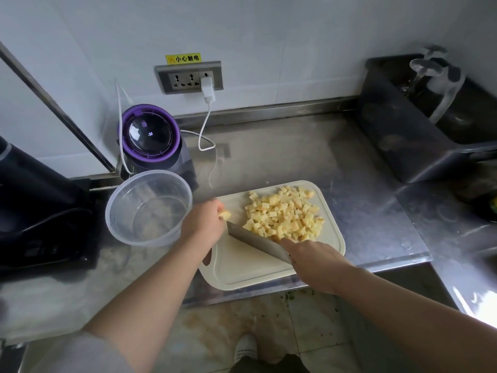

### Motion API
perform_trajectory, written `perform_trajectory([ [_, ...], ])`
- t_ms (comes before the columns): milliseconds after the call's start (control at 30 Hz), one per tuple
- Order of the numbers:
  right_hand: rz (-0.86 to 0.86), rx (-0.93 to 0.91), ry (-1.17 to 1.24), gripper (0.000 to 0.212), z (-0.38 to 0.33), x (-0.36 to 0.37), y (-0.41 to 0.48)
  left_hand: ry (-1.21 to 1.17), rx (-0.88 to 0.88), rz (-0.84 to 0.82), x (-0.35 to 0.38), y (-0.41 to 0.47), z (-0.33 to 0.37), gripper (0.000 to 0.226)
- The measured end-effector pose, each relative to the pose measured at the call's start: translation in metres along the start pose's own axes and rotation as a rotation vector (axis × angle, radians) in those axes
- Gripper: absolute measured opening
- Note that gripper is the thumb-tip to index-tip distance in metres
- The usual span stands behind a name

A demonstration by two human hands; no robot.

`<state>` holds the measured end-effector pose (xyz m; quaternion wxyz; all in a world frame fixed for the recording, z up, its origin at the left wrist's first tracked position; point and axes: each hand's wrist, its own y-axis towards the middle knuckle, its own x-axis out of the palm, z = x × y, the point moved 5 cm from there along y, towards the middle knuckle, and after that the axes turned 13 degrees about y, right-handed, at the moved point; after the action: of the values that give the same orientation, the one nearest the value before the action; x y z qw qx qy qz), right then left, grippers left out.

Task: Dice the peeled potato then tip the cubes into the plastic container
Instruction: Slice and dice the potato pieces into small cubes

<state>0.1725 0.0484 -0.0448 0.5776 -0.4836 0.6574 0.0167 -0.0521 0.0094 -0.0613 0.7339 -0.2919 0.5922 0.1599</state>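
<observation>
Left hand (201,224) holds potato piece (225,215); right hand (314,261) grips knife (255,240) beside cube pile (285,214) on cutting board (242,270).

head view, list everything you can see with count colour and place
cutting board: one, cream, counter front edge
potato cubes: many, pale yellow, heaped on board's far half
potato piece: one, pale yellow, board's left edge
knife: one, steel, blade on board
plastic container: one, clear, left of board
appliance: one, purple and black, behind container
charger: one, white, in wall socket
bin: one, dark, back right
left hand: one, pinches potato piece
right hand: one, grips knife
</observation>
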Motion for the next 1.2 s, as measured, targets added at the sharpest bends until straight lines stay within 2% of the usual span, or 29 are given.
perform_trajectory([
  [67, 0.017, 0.027, 0.032, 0.039, -0.003, 0.003, 0.003, -0.157, -0.058, 0.018, 0.001, -0.015, -0.010, 0.029],
  [300, 0.104, 0.112, 0.170, 0.029, -0.019, 0.006, 0.010, -0.713, -0.236, -0.277, 0.039, -0.056, -0.014, 0.031],
  [333, 0.105, 0.115, 0.180, 0.029, -0.021, 0.006, 0.009, -0.706, -0.220, -0.277, 0.043, -0.059, -0.011, 0.031],
  [467, 0.114, 0.115, 0.181, 0.035, -0.025, 0.008, 0.002, -0.394, -0.090, -0.118, 0.036, -0.066, -0.008, 0.033],
  [533, 0.097, 0.095, 0.161, 0.036, -0.027, 0.010, -0.004, -0.362, -0.077, -0.125, 0.037, -0.069, -0.010, 0.028],
  [633, 0.066, 0.094, 0.197, 0.044, -0.030, 0.017, -0.008, -0.424, -0.080, -0.147, 0.038, -0.073, -0.008, 0.014],
  [767, 0.036, 0.094, 0.182, 0.045, -0.034, 0.021, -0.007, -0.480, -0.103, -0.136, 0.041, -0.072, 0.001, 0.007],
  [1200, -0.019, 0.061, 0.133, 0.041, -0.040, 0.022, -0.011, -0.671, -0.236, -0.107, 0.048, -0.069, 0.003, 0.016],
])
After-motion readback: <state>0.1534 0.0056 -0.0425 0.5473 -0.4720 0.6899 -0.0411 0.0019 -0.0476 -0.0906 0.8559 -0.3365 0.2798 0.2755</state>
